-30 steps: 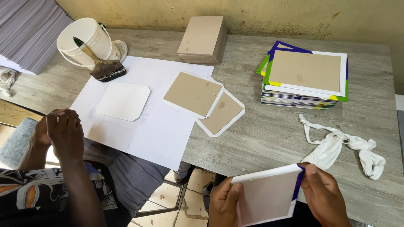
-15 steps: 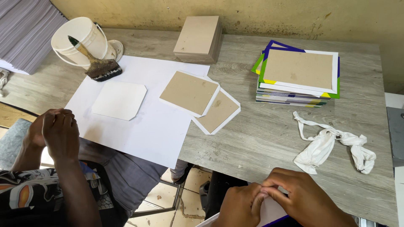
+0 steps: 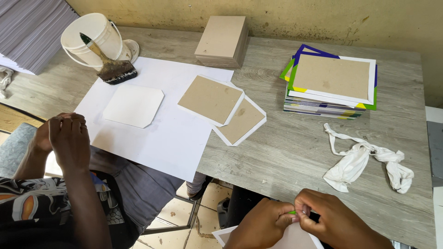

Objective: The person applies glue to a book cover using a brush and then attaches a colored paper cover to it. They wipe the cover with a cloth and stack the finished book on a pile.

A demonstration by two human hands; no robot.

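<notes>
A white-covered board (image 3: 295, 237) is gripped below the near edge of the table (image 3: 295, 157), its top edge pinched by the left hand (image 3: 260, 226) and right hand (image 3: 334, 221), which are met fingertip to fingertip above it.

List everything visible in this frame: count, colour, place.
White plastic bucket: one, far left.
Dark-bristled brush: one, leaning on the bucket.
Large white paper sheet: one, table's left half.
White clipped-corner card: one, on the sheet.
Brown boards on white paper: two, overlapping, centre.
Brown board block: one, far centre.
Stack of colourful covers: one, right.
White cloth rag: one, near right.
Co-worker's clasped hands: left edge.
Left hand, right hand: pinching a white cover, bottom.
</notes>
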